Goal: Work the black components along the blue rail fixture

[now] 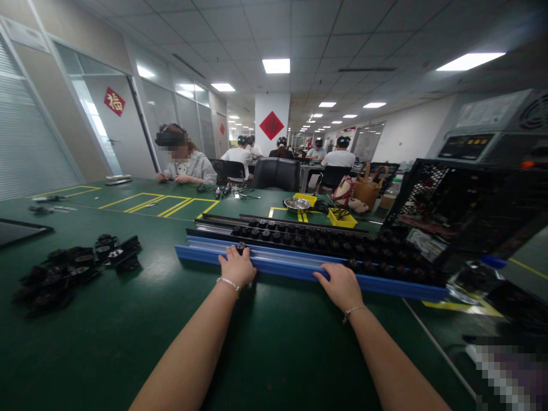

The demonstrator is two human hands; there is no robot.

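Note:
A long blue channel rail [291, 268] lies across the green table in front of me. My left hand [237, 267] is at its left part, fingers closed around a small round black part [241, 246] in the channel. Further right, my right hand [343, 283] grips the rail's near wall, its thumb along the side and its fingertips hidden over the edge. Several similar black parts [385, 267] sit in a row at the rail's right end. Behind it, black rails [209, 235] run parallel and hold more rows of these parts.
A pile of black parts [71, 268] lies on the left. At the back are a metal bowl [297, 204] and a yellow tray [342, 218]. An open computer case [466, 211] and a blue-capped bottle [475, 279] stand right. A person [184, 162] sits across the table.

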